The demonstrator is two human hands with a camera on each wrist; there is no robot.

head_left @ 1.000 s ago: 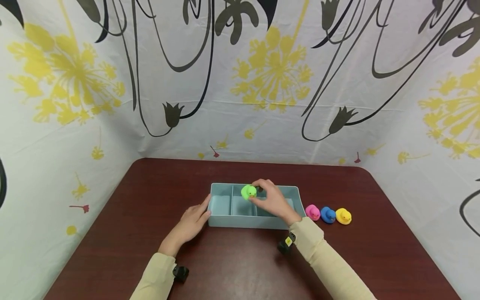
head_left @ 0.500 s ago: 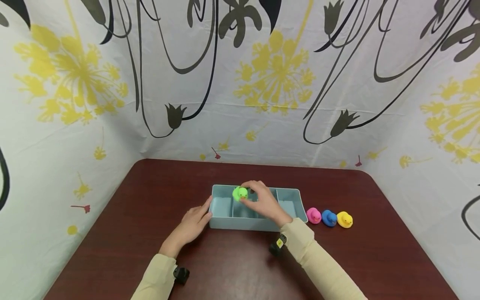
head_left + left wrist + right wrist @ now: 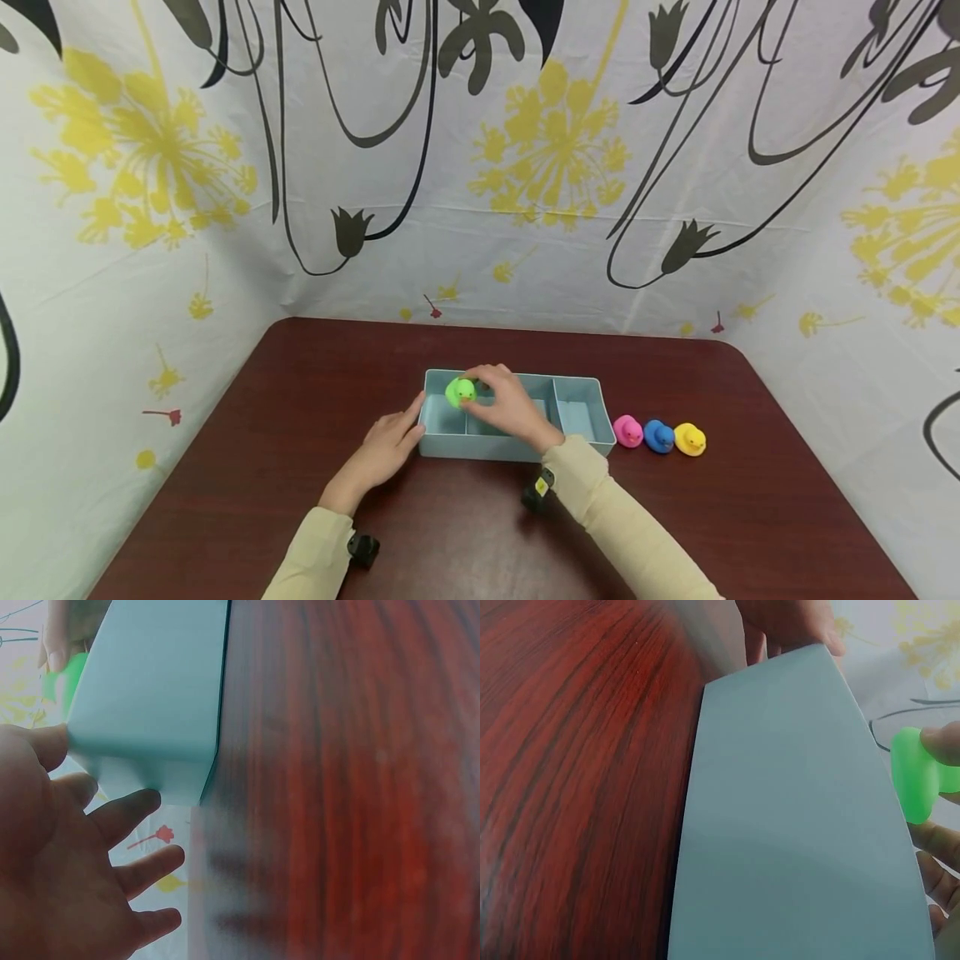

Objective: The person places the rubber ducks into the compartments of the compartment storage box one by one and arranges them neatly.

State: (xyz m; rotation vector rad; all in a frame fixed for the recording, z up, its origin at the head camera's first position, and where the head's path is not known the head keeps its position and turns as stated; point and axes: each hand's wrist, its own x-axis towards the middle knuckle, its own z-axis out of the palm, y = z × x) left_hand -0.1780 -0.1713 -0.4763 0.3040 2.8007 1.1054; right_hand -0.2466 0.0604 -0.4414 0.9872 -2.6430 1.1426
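A green toy duck (image 3: 459,392) is pinched between the thumb and fingers of my right hand (image 3: 504,407), over the leftmost compartment of a pale blue divided box (image 3: 480,448). In the right wrist view the green duck (image 3: 915,776) shows just above the box's rim. My left hand (image 3: 386,446) touches the box's left end with its fingers extended. Spread fingers of that left hand (image 3: 82,847) rest against the box end (image 3: 150,742) in the left wrist view. The compartment floor beneath the duck is partly hidden.
To the right of the box, a pink duck (image 3: 627,431), a blue duck (image 3: 659,436) and a yellow duck (image 3: 690,439) sit in a row on the dark red wooden table (image 3: 750,500). A patterned cloth (image 3: 450,167) hangs behind the table.
My right hand has carried the green duck leftward, from over the second compartment to over the leftmost one. My left hand has stayed at the box's end.
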